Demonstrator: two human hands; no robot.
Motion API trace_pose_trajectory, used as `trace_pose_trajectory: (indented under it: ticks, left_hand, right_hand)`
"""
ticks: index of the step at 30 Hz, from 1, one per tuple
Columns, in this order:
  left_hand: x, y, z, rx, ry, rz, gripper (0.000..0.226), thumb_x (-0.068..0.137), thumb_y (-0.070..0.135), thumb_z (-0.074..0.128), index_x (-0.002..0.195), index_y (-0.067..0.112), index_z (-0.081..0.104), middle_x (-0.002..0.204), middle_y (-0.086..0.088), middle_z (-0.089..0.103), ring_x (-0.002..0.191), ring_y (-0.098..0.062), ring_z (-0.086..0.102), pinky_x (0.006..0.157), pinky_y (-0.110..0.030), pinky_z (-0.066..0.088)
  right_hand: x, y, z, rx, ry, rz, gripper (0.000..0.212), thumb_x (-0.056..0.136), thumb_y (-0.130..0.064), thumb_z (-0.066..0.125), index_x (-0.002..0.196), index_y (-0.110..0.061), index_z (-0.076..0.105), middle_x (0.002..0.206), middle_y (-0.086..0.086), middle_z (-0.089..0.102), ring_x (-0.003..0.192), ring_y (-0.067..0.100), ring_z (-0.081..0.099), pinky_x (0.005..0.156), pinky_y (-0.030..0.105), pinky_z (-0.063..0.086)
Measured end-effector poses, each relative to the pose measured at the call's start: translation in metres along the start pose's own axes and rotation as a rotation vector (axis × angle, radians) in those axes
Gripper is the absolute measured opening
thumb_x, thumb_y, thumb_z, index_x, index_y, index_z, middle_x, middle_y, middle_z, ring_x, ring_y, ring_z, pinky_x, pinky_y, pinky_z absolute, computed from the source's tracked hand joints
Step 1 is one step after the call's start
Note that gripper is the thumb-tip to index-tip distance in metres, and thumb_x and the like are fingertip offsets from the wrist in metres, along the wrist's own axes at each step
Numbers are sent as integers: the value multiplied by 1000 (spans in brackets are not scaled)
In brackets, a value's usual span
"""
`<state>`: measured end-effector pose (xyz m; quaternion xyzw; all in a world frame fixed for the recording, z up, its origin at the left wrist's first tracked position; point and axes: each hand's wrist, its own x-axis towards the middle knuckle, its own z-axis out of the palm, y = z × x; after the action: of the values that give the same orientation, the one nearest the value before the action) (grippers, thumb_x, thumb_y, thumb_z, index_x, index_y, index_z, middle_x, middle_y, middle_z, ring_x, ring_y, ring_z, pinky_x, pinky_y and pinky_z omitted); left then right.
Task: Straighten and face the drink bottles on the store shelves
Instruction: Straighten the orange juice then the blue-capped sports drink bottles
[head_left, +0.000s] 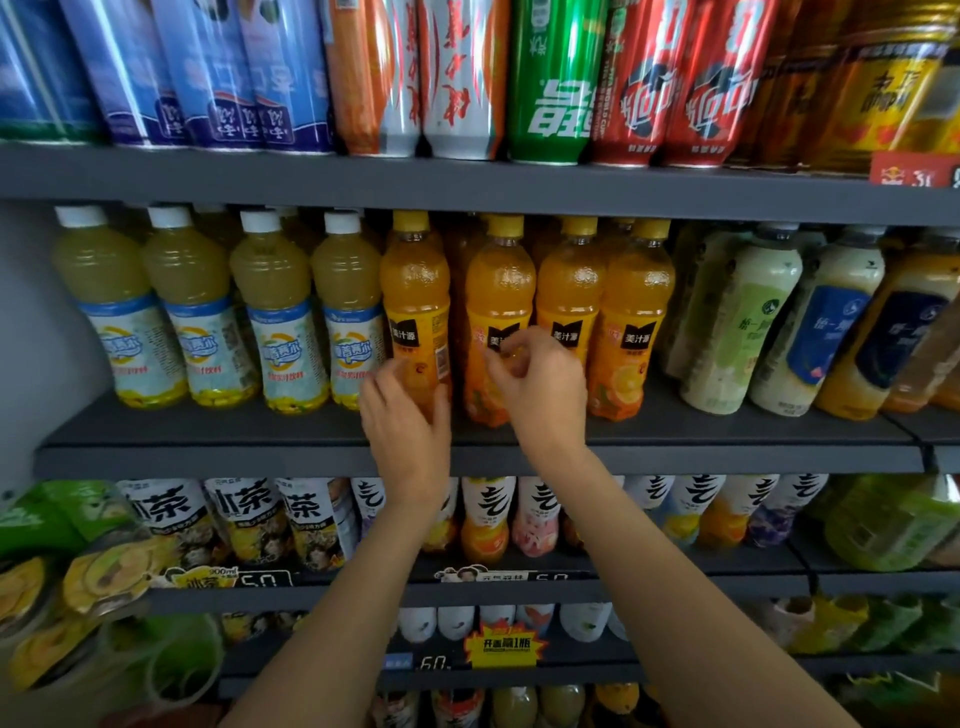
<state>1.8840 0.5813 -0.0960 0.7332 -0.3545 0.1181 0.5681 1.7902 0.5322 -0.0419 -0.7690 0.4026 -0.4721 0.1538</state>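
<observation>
Both hands working the orange juice row, middle shelf.
Left hand (408, 415) is wrapping the leftmost orange bottle (415, 291) low on its smooth, dimpled plastic; right hand (535, 384) is curling, narrow, at the second orange bottle (498, 291), grip unclear. Bottles are crowding the dark shelf edge (208, 457), shoulder to shoulder.

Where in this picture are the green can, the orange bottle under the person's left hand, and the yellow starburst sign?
green can (553, 78): head view, on its green side.
orange bottle (414, 280): head view, on its shoulder above the label.
left hand (408, 415): head view, on its back.
yellow starburst sign (505, 644): head view, on its centre.
</observation>
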Motion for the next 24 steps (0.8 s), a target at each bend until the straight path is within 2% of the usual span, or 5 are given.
trace_pose_trajectory:
  ticks: [5, 8, 13, 20, 24]
  left_hand:
    - [28, -22, -9, -160, -236, -56, 53, 87, 11, 63, 133, 4, 40, 127, -16, 52, 117, -29, 50, 98, -46, 44]
    - [34, -25, -8, -179, -304, -6, 52, 87, 7, 61, 135, 6, 41, 127, -7, 52, 117, -19, 50, 99, -27, 40]
    - [37, -30, -1, -110, -244, -68, 54, 84, 18, 68, 131, 5, 45, 122, -17, 53, 112, -31, 52, 94, -47, 46]
    - [31, -24, 2, 20, -211, -24, 66, 80, 19, 72, 136, 2, 40, 132, -20, 41, 126, -32, 34, 104, -34, 29]
    - [22, -14, 9, 71, -186, -64, 74, 80, 26, 72, 139, 3, 34, 136, -17, 44, 127, -31, 38, 105, -41, 34]
  right_hand:
    - [-4, -28, 33, -80, -233, 45, 33, 89, -36, 61, 110, -11, 60, 98, 8, 67, 92, 24, 63, 72, 33, 48]
    - [-3, -30, 47, -119, -252, 128, 34, 89, -39, 61, 106, -10, 61, 103, 10, 67, 97, 27, 62, 70, 32, 44]
    - [-1, -31, 59, -117, -260, 159, 27, 95, -32, 52, 105, -8, 60, 103, 13, 67, 95, 30, 63, 75, 37, 51]
    - [-12, -3, 20, -46, 97, 263, 27, 92, -36, 56, 107, -14, 58, 75, -3, 61, 77, 21, 64, 63, 32, 48]
    - [-7, 8, 20, -81, -121, 349, 52, 80, -49, 67, 114, -11, 56, 96, 7, 67, 92, 27, 63, 74, 38, 51]
